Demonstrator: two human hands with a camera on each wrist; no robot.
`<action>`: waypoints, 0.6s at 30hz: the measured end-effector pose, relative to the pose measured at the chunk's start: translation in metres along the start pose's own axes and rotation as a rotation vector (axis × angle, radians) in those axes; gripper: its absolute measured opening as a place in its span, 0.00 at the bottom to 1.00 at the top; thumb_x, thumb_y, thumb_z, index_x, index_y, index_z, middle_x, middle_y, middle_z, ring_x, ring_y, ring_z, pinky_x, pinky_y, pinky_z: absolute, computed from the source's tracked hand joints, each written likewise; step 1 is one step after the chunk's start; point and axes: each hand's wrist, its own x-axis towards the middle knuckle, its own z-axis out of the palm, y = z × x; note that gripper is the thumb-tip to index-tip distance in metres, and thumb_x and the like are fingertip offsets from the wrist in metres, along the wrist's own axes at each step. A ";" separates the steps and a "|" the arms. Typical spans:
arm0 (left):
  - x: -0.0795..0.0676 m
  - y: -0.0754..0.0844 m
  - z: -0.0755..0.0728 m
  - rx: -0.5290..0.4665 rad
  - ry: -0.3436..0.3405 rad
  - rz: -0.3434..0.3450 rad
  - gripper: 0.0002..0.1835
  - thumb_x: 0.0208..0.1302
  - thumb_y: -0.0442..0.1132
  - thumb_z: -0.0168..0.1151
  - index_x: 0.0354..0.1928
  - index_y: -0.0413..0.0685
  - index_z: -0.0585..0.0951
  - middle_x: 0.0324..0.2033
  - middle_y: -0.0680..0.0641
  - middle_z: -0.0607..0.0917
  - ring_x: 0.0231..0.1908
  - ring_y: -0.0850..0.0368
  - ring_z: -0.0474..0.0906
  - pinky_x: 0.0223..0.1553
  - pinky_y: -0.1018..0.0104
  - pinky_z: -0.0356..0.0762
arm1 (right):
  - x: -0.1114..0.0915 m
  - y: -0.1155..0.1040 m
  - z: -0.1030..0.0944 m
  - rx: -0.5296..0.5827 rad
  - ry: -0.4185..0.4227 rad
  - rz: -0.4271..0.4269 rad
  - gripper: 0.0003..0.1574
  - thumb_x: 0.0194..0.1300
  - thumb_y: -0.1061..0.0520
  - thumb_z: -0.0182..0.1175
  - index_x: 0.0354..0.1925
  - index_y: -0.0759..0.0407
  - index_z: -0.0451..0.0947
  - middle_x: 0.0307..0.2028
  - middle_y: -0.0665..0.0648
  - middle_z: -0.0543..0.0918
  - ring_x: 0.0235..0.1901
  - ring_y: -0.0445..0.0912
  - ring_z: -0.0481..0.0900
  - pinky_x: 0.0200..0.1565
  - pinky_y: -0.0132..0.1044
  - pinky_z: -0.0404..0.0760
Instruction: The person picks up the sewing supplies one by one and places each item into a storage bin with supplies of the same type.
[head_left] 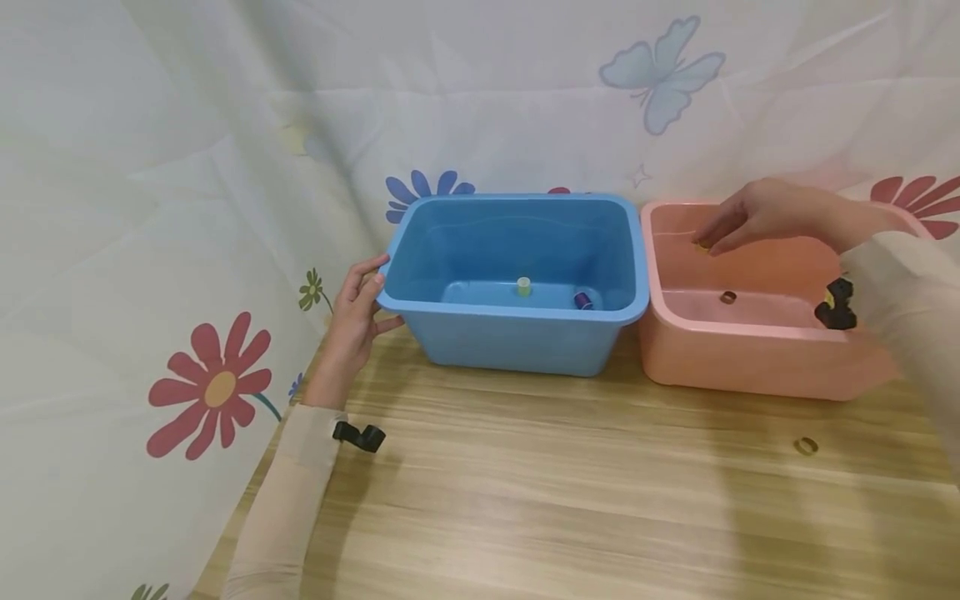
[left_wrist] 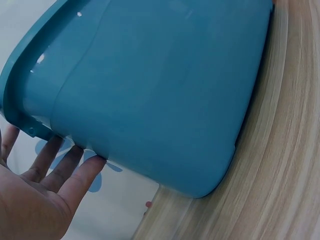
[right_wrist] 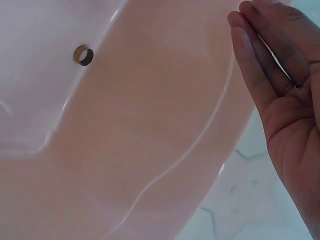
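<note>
At the left end of the blue plastic bin (head_left: 517, 337), my left hand (head_left: 358, 304) holds the rim, with several fingers (left_wrist: 82, 180) touching the outer wall below it. My right hand (head_left: 772, 215) is over the pink bin (head_left: 757, 362) and pinches a small gold ring (head_left: 702, 247) between thumb and fingertips. In the right wrist view, the fingertips at the top hide most of that ring. Another gold ring (head_left: 728, 297) lies on the pink bin's floor, seen also as a ring (right_wrist: 83, 55) in the right wrist view.
Inside the blue bin are a pale yellow-green spool (head_left: 523, 287), standing, and a purple spool (head_left: 582, 301), lying. One more ring (head_left: 806, 446) rests on the wooden table (head_left: 570, 492) in front of the pink bin. Behind hangs a flower-printed white curtain (head_left: 510, 125).
</note>
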 end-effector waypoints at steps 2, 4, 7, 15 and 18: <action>0.000 0.000 0.000 -0.003 -0.002 0.001 0.26 0.74 0.53 0.61 0.70 0.61 0.72 0.64 0.46 0.73 0.58 0.46 0.79 0.41 0.54 0.87 | 0.003 0.002 0.003 0.006 -0.026 -0.014 0.27 0.66 0.58 0.70 0.61 0.63 0.80 0.53 0.64 0.86 0.53 0.58 0.85 0.50 0.48 0.85; 0.001 0.000 0.000 -0.004 -0.002 0.002 0.26 0.74 0.53 0.61 0.70 0.60 0.72 0.64 0.46 0.73 0.57 0.46 0.79 0.41 0.54 0.87 | 0.007 0.003 0.007 0.005 -0.048 -0.030 0.26 0.66 0.61 0.69 0.60 0.65 0.80 0.52 0.65 0.86 0.52 0.58 0.86 0.49 0.46 0.86; 0.001 -0.001 0.000 -0.004 -0.001 -0.003 0.25 0.74 0.53 0.61 0.69 0.60 0.72 0.63 0.46 0.73 0.57 0.47 0.79 0.42 0.54 0.87 | 0.010 0.004 0.010 0.018 -0.071 -0.055 0.23 0.65 0.63 0.69 0.58 0.67 0.81 0.51 0.65 0.86 0.50 0.57 0.86 0.48 0.44 0.86; -0.001 -0.001 0.001 -0.009 0.005 -0.009 0.24 0.74 0.52 0.60 0.69 0.61 0.73 0.61 0.46 0.74 0.56 0.47 0.79 0.41 0.54 0.87 | 0.011 0.007 0.016 -0.001 -0.088 -0.092 0.22 0.62 0.63 0.72 0.55 0.65 0.84 0.49 0.63 0.87 0.48 0.55 0.87 0.47 0.42 0.86; -0.002 0.000 0.001 -0.006 0.001 -0.005 0.25 0.75 0.52 0.60 0.69 0.60 0.72 0.61 0.46 0.74 0.57 0.46 0.79 0.41 0.54 0.87 | 0.009 0.007 0.019 -0.009 -0.099 -0.085 0.23 0.62 0.61 0.73 0.56 0.62 0.84 0.50 0.62 0.87 0.48 0.53 0.87 0.48 0.43 0.86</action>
